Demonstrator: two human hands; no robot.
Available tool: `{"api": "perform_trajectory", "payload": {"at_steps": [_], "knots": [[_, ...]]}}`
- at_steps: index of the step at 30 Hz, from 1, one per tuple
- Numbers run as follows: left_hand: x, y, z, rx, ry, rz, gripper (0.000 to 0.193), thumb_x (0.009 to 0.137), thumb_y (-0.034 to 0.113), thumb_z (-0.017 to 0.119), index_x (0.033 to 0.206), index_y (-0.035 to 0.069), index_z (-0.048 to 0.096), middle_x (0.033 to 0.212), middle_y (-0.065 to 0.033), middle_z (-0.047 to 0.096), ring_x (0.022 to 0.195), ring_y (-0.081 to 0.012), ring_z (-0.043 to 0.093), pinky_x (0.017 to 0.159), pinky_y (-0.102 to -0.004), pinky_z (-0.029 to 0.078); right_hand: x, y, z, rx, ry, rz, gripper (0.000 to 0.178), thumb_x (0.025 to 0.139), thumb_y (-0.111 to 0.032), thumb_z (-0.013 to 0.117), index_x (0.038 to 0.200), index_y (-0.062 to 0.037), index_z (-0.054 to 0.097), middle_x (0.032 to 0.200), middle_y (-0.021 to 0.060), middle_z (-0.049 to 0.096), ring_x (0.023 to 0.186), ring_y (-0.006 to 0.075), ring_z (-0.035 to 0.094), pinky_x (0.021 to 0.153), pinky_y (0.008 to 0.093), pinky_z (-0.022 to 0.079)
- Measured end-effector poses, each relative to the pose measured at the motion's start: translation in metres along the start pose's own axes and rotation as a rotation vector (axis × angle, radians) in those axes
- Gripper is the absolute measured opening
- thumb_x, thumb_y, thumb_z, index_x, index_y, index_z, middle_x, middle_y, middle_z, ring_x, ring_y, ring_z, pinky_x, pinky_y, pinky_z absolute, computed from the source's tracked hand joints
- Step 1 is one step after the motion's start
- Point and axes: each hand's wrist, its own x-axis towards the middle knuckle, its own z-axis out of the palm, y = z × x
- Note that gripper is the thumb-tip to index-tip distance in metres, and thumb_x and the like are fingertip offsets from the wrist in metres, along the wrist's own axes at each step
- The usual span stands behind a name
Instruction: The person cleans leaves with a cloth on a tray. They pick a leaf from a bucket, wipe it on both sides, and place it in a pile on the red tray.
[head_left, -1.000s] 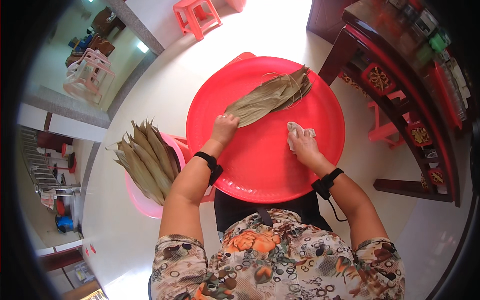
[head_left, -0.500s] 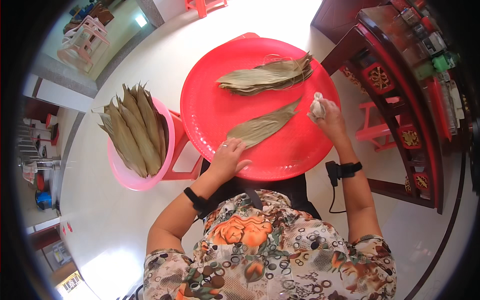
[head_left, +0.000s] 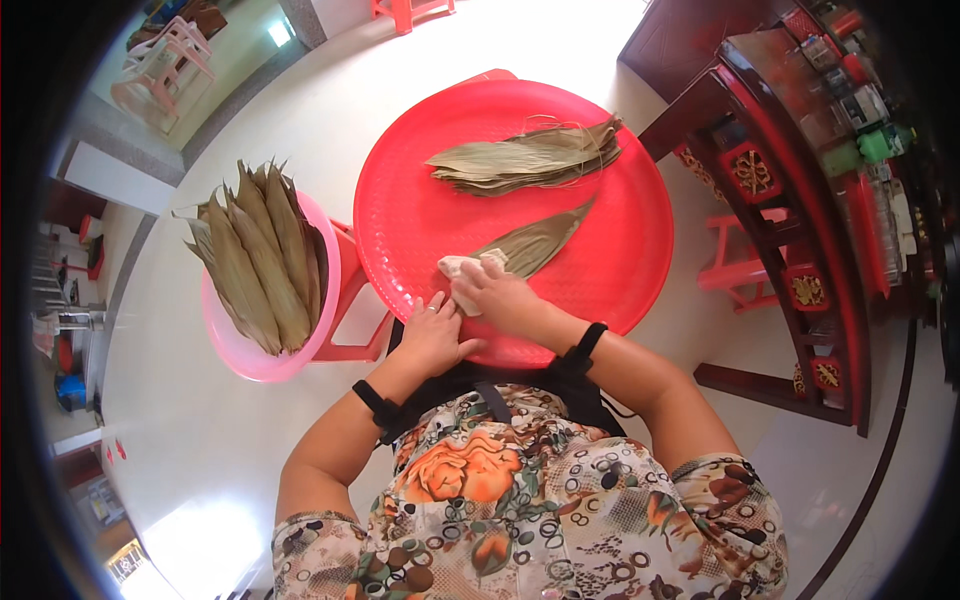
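Shifted leftward since the earlier frame: right hand [head_left: 503,297], fingers clamped on off-white cloth [head_left: 456,266], over near part of single dried leaf [head_left: 545,240] | left hand [head_left: 430,338]: thumb apart from fingers, beside cloth | leaf: on round red tray [head_left: 610,270], nearer wearer than leaf stack [head_left: 525,158]

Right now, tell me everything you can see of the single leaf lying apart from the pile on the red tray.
The single leaf is long and dull olive-green, with faint lengthwise lines, narrowing to a pointed tip at its far right end. It looks like a thin plant leaf. It lies slantwise on the red tray, on the person's side of the leaf pile. Its near left part is covered by a whitish cloth under the right hand; whether the left hand touches it is unclear.
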Motion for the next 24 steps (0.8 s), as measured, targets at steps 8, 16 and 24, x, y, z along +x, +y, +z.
{"api": "perform_trajectory", "payload": {"at_steps": [8, 16, 24], "knots": [[0.004, 0.002, 0.001, -0.042, 0.075, -0.002, 0.080, 0.086, 0.064, 0.046, 0.136, 0.001, 0.045, 0.146, -0.0179, 0.038, 0.134, -0.0353, 0.036, 0.107, -0.0555, 0.027, -0.064, 0.137, -0.019, -0.084, 0.139, 0.515, 0.078, 0.080, -0.024, 0.068, 0.145, -0.0089, 0.027, 0.145, 0.0139, 0.034, 0.125, 0.0374, 0.043, 0.102, 0.0483, 0.035], [0.000, -0.006, 0.010, -0.022, 0.095, -0.018, 0.078, 0.087, 0.063, 0.046, 0.136, 0.003, 0.044, 0.145, -0.0170, 0.039, 0.134, -0.0356, 0.036, 0.107, -0.0572, 0.027, -0.081, 0.171, -0.092, -0.026, 0.031, 0.793, 0.056, 0.073, -0.027, 0.077, 0.119, -0.0080, 0.053, 0.106, 0.0160, 0.062, 0.098, 0.0345, 0.059, 0.077, 0.0437, 0.052], [0.003, -0.002, 0.000, -0.022, 0.124, 0.068, 0.070, 0.088, 0.058, 0.048, 0.135, 0.006, 0.047, 0.144, -0.0139, 0.040, 0.133, -0.0369, 0.036, 0.103, -0.0566, 0.032, 0.008, 0.037, -0.082, -0.153, -0.164, 0.074, 0.044, 0.075, -0.021, 0.065, 0.116, -0.0072, 0.056, 0.097, 0.0096, 0.062, 0.094, 0.0282, 0.063, 0.075, 0.0387, 0.052]]}}
